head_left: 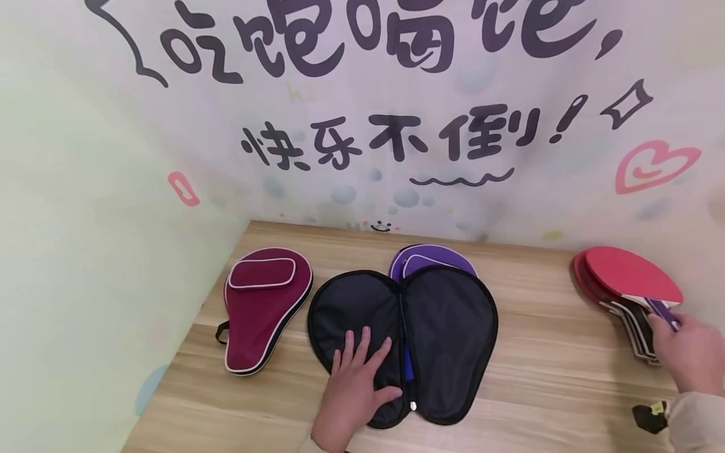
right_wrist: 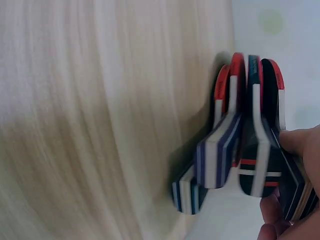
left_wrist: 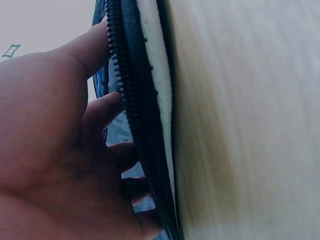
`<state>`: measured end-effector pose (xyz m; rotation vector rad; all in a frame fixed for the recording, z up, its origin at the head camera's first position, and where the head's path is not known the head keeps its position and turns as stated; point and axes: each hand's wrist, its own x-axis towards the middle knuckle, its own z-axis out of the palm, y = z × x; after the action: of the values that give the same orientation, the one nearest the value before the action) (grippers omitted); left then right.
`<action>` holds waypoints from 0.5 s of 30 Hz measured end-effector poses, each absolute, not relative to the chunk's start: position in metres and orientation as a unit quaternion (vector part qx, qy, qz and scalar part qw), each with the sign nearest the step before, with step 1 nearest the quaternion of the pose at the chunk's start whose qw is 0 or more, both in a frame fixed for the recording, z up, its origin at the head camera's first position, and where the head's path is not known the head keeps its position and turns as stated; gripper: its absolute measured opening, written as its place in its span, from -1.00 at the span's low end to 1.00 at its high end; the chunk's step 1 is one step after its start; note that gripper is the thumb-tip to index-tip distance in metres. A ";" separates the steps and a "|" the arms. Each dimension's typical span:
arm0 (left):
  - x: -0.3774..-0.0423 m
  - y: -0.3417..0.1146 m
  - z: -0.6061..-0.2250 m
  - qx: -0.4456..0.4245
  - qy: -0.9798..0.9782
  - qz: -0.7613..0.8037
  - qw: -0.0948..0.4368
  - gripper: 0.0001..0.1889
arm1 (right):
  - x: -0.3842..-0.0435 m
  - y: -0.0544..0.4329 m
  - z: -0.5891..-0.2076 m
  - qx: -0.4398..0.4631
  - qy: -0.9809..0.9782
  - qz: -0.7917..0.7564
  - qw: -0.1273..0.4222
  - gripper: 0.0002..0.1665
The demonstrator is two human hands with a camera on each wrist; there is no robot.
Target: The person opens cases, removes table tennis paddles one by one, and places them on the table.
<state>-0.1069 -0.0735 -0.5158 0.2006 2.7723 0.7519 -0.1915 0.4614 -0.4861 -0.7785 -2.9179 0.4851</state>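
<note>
A black padded paddle case (head_left: 450,340) lies unzipped and spread flat near the middle of the table, its dark lining facing up. My left hand (head_left: 352,393) rests on its left half with the fingers spread. In the left wrist view the fingertips touch the lining just past the zipper (left_wrist: 131,105). At the right, my right hand (head_left: 688,352) grips the handle of a red table tennis paddle (head_left: 631,274), the top one of a stack. The right wrist view shows several paddle handles (right_wrist: 215,155) below and beside the held one.
A maroon paddle case (head_left: 263,308) lies closed on the left of the wooden table (head_left: 544,352). Behind the spread case, a purple case (head_left: 442,253) is partly covered. A small black item (head_left: 649,418) sits near the right sleeve. A printed wall (head_left: 351,201) borders the table.
</note>
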 end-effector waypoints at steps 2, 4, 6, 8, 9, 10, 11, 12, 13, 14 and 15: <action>-0.107 -0.072 -0.516 0.068 0.955 0.260 0.130 -0.14 | -0.192 0.461 -0.487 -0.277 -0.945 0.173 0.033 -0.27; -0.107 -0.071 -0.516 0.068 0.955 0.258 0.128 -0.14 | -0.193 0.462 -0.487 -0.295 -0.936 0.189 0.023 -0.25; -0.107 -0.071 -0.515 0.068 0.957 0.254 0.126 -0.14 | -0.193 0.463 -0.487 -0.305 -0.929 0.210 0.023 -0.24; -0.107 -0.070 -0.515 0.068 0.958 0.251 0.123 -0.14 | -0.193 0.465 -0.487 -0.312 -0.921 0.233 0.030 -0.26; -0.108 -0.070 -0.515 0.068 0.958 0.249 0.122 -0.14 | -0.194 0.466 -0.488 -0.316 -0.917 0.243 0.032 -0.27; -0.108 -0.070 -0.515 0.068 0.959 0.248 0.122 -0.14 | -0.194 0.467 -0.488 -0.321 -0.912 0.253 0.032 -0.27; -0.108 -0.070 -0.514 0.068 0.959 0.247 0.122 -0.14 | -0.193 0.468 -0.489 -0.326 -0.908 0.263 0.031 -0.26; -0.108 -0.070 -0.514 0.068 0.959 0.247 0.122 -0.14 | -0.193 0.468 -0.490 -0.332 -0.903 0.272 0.028 -0.26; -0.108 -0.069 -0.514 0.067 0.959 0.248 0.123 -0.14 | -0.193 0.469 -0.490 -0.337 -0.899 0.279 0.024 -0.24; -0.107 -0.069 -0.514 0.067 0.959 0.248 0.123 -0.14 | -0.193 0.469 -0.491 -0.342 -0.896 0.283 0.018 -0.23; -0.107 -0.069 -0.514 0.067 0.959 0.247 0.123 -0.14 | -0.193 0.469 -0.492 -0.344 -0.894 0.288 0.014 -0.21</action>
<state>-0.1072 -0.0692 -0.5144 0.1949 2.7966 0.7219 -0.1930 0.4695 -0.4918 -1.0712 -2.7834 0.8975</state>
